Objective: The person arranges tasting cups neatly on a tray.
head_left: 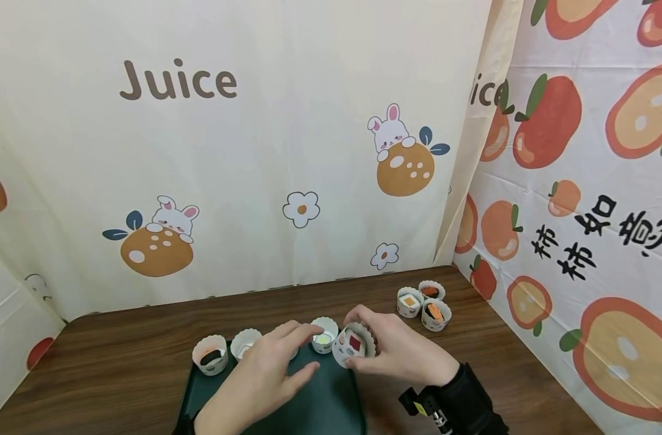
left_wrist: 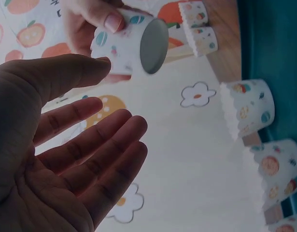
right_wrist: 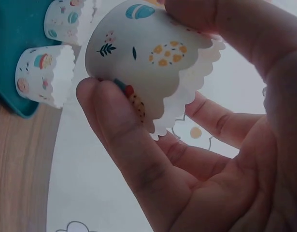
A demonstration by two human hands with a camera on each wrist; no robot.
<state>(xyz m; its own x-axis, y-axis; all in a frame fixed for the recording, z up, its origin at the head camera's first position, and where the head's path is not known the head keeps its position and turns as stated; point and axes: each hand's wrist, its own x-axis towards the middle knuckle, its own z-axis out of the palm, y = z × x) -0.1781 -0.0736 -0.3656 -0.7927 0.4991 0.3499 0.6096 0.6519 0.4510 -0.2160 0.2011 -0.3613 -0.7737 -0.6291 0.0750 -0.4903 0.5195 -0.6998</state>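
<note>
My right hand (head_left: 404, 351) grips a white paper baking cup (head_left: 339, 349) between thumb and fingers, above the right edge of a dark green tray (head_left: 322, 396). The cup has a scalloped rim and small coloured prints, and inside it lies a dark red and white piece (head_left: 356, 342). In the left wrist view its grey base (left_wrist: 154, 47) faces the camera. My left hand (head_left: 271, 368) hovers over the tray with fingers spread and relaxed, holding nothing. Beyond it, similar cups stand along the tray's far side: one with a black and orange piece (head_left: 210, 355), another (head_left: 246, 342), and one with pale green (head_left: 324, 335). My left hand partly hides another.
Three more paper cups stand grouped on the brown wooden table (head_left: 499, 362) at the back right: one white and yellow (head_left: 409, 302), one red (head_left: 431, 290), one orange (head_left: 435, 315). A printed cream curtain (head_left: 255, 151) closes off the back, and a fruit-patterned one (head_left: 608, 199) the right.
</note>
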